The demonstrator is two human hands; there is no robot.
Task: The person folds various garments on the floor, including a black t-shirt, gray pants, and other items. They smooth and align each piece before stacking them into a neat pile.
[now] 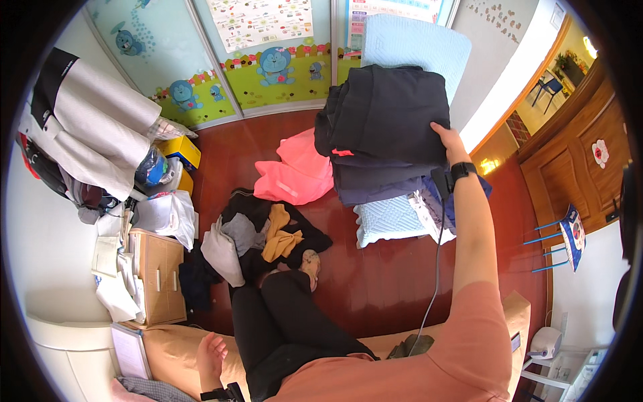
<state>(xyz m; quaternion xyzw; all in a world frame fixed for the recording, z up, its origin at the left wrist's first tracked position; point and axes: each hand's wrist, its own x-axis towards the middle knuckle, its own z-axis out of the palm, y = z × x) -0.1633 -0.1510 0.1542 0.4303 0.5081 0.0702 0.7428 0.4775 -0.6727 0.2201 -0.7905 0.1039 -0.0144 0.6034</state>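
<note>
My right hand (451, 142) reaches far forward and rests on the right edge of a tall stack of folded dark clothes, with a black garment (392, 100) on top. Its fingers lie stretched along the cloth; part of the hand is hidden at the stack's side. Below the black pieces are dark blue folded clothes (382, 186). The pile stands on a light blue quilted cover (385, 221). Beside my thigh, my left hand (213, 352) hangs with fingers apart, holding nothing.
A pink garment (298, 171) lies left of the stack. Nearer my feet are a black garment (315, 238), a mustard cloth (281, 238) and grey clothes (223, 248) on the red floor. A wooden cabinet (161, 275) stands left. A cable (437, 275) runs along my right arm.
</note>
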